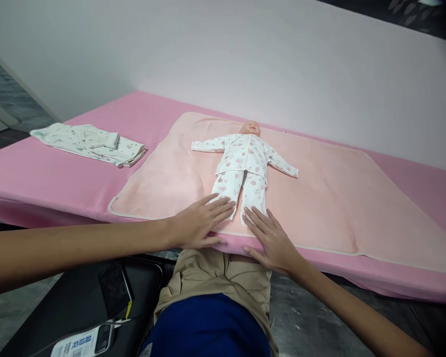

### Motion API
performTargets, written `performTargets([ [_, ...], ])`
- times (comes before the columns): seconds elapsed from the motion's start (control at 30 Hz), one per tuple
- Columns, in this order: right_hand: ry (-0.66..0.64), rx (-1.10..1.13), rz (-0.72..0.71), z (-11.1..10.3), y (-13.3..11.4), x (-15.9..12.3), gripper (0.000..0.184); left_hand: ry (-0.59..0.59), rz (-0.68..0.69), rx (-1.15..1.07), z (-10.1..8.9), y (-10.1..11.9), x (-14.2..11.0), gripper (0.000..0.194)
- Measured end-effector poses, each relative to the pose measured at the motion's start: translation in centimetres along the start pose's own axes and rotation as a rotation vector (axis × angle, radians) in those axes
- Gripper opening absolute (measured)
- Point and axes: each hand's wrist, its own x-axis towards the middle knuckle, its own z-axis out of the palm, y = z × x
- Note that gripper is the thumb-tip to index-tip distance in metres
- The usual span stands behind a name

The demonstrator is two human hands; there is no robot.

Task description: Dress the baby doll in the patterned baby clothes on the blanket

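Note:
A baby doll (251,128) lies face up on a peach blanket (319,198), its head toward the wall. It wears a white printed top (241,153) with the sleeves spread wide, and matching pants (254,191). My left hand (204,220) lies flat with fingers stretched over the lower end of one pant leg. On the lower end of the other leg rest the fingertips of my right hand (271,238), its fingers apart. Both thumbs reach toward the bed's front edge. The doll's feet are not visible.
Folded white printed baby clothes (89,141) lie on the pink bed cover (134,111) at the left. A pale wall (245,59) stands behind the bed. Below left, a black seat (78,292) holds a dark phone (115,288) and a white labelled device (83,342).

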Motion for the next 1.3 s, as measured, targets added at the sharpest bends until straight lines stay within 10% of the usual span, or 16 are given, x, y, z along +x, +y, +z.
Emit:
performTargets([
  [0.13, 0.109, 0.106, 0.096, -4.1, 0.6, 2.4, 0.060, 0.117, -0.148, -0.050, -4.0, -1.0, 4.7, 0.057],
  [0.3, 0.247, 0.195, 0.327, -8.4, 5.3, 12.3, 0.040, 0.319, -0.459, -0.200, -6.5, -9.9, 14.0, 0.038],
  [0.53, -0.077, 0.312, 0.542, -9.7, 14.0, 23.7, 0.043, -0.024, -0.651, -0.588, -6.5, -20.6, 20.3, 0.044],
  [1.3, 0.025, 0.622, 0.361, -7.1, 18.1, 22.6, 0.043, 0.197, -0.493, -0.928, -3.3, -19.6, 20.0, 0.021],
])
